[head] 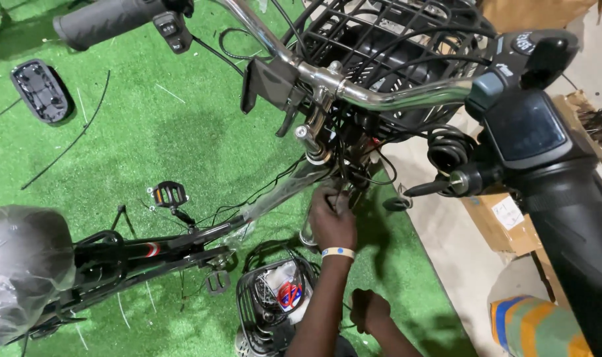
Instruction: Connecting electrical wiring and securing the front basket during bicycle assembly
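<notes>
The right hand (368,311) rests low near the wire basket (268,304) on the green turf (182,132), fingers curled; whether it holds anything cannot be told. Above it, the left hand (332,221), with a wristband, pinches the black cables (344,188) at the bicycle's head tube. Farther up sit the chrome handlebar (380,96) and the front basket (393,39).
</notes>
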